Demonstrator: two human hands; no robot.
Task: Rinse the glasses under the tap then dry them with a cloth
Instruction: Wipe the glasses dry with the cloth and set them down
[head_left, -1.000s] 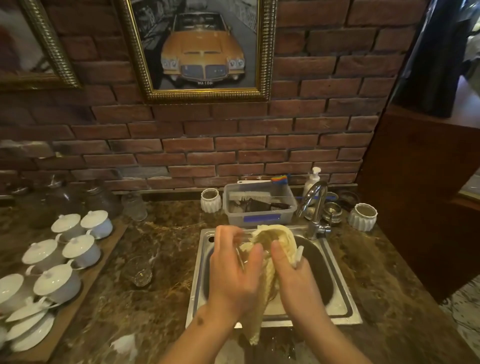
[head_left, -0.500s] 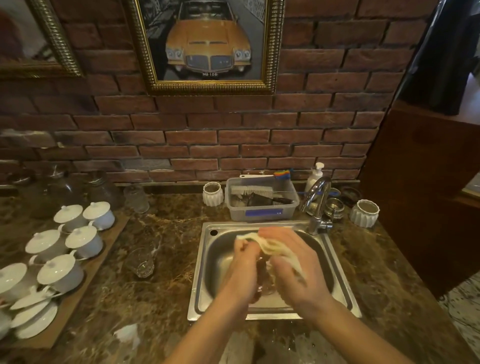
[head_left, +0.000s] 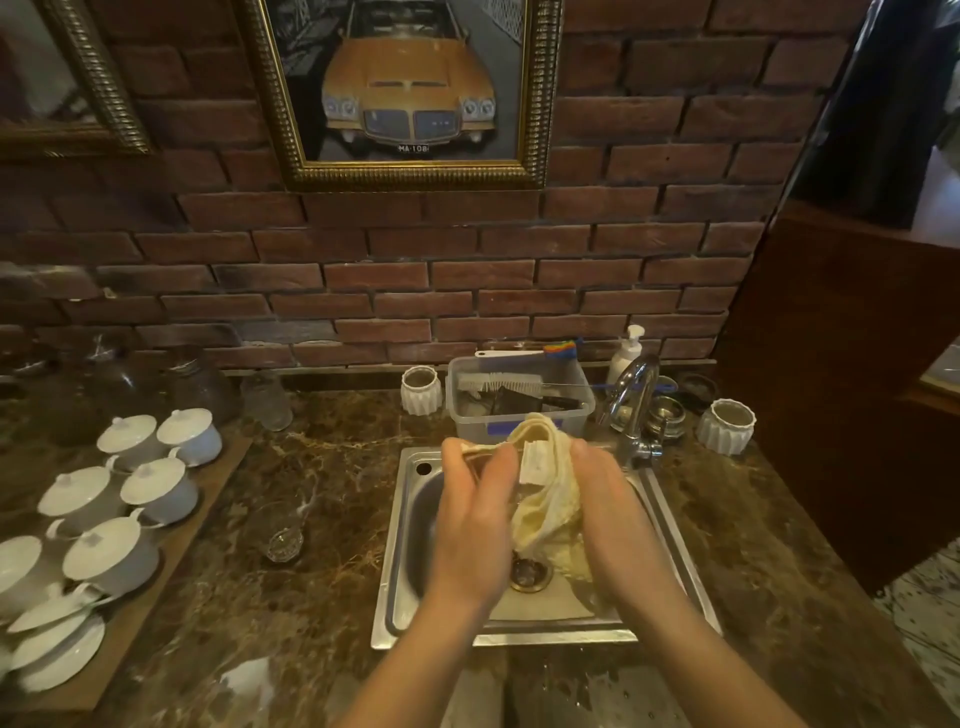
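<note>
The sink (head_left: 400, 545) is taken as the landmark. The space above its basin is filled by both hands (head_left: 470, 525) and a bunched cloth (head_left: 545, 499) — only the basin's left wall and front rim are left uncovered. Behind the sink, passage is blocked by a plastic tub (head_left: 519, 402) of brushes and, at the back right corner, the tap (head_left: 631, 400). To the left of the sink, open marble counter (head_left: 332, 519) is found, broken by one glass (head_left: 284, 538); further left a board of white lidded cups (head_left: 140, 493) stands in the way. To the right of the sink a bare counter strip is left — bounded by a dark wooden panel (head_left: 831, 389).
</note>
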